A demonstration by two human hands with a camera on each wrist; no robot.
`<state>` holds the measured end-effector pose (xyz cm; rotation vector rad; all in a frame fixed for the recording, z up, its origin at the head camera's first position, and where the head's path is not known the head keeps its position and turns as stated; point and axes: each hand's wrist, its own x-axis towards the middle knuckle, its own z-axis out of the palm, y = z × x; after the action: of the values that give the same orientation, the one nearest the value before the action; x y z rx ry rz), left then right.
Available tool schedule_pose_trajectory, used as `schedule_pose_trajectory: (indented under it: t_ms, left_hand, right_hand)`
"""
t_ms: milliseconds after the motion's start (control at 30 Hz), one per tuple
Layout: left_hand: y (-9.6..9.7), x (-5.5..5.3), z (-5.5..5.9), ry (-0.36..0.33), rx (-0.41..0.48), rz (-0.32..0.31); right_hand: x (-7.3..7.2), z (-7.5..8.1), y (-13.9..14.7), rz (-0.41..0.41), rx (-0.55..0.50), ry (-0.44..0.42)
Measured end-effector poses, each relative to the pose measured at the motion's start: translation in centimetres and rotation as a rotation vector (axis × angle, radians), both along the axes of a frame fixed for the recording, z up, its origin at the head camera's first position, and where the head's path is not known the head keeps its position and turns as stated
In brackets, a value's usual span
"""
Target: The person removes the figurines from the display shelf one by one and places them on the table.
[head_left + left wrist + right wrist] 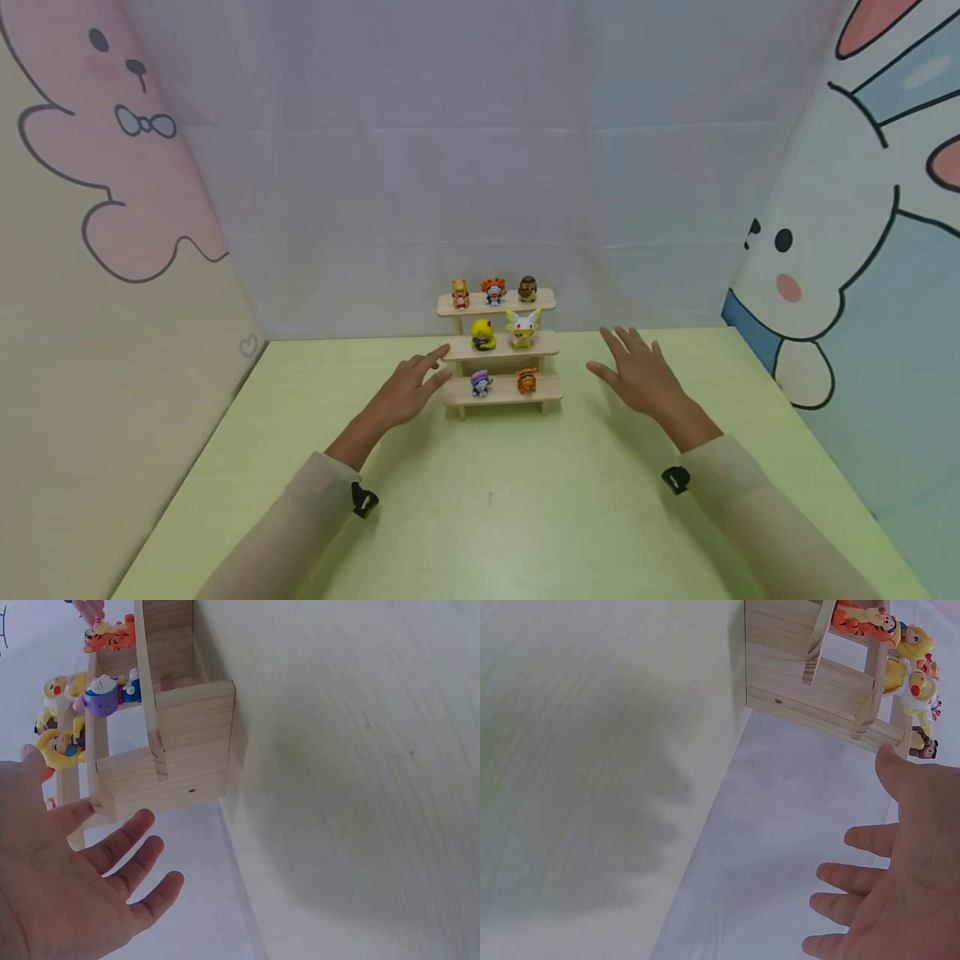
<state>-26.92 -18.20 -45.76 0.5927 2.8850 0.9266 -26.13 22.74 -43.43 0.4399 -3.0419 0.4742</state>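
Left hand (408, 390) at 3-tier shelf (502, 397) edge; right (642, 373) apart.

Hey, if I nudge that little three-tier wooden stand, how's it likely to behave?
The stand looks made of flat boards, so it should move stiffly, as one piece. Its wide side panels probably help it resist tipping. The figurines on it might wobble or topple, since no rail surrounds them.

My left arm (277, 525) slants up from seven o'clock, its left hand (407, 392) pointing between one and two, fingers loosely extended. My right arm (772, 517) rises from five; the right hand (637, 375) points toward eleven, fingers spread.
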Motion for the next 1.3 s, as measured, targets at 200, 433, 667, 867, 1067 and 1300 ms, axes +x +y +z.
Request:
schedule_pose_trajectory:
  t_ms: [200,433,667,867,1067,1300]
  left_hand:
    - [0.7,-0.1,0.4,-0.009,0.116,0.022]
    - [1.4,-0.3,0.2,-0.060,0.271,0.073]
    - [2.0,-1.0,-0.5,-0.114,0.464,0.097]
    - [2.5,-1.5,-1.0,-0.174,0.617,0.130]
    - [3.2,-1.8,-1.4,-0.199,0.775,0.185]
    - [3.7,-2.0,-1.5,-0.183,0.834,0.250]
  right_hand:
    - [-0.1,1.2,-0.5,0.025,-0.029,0.017]
    - [-0.8,1.9,-1.3,0.045,-0.062,0.030]
    - [-1.5,3.0,-2.2,0.042,-0.080,0.039]
    - [-2.0,3.6,-2.5,0.052,-0.079,0.040]
    - [-2.7,4.0,-2.8,0.071,-0.126,0.045]
    - [-3.5,4.5,-3.7,0.078,-0.180,0.025]
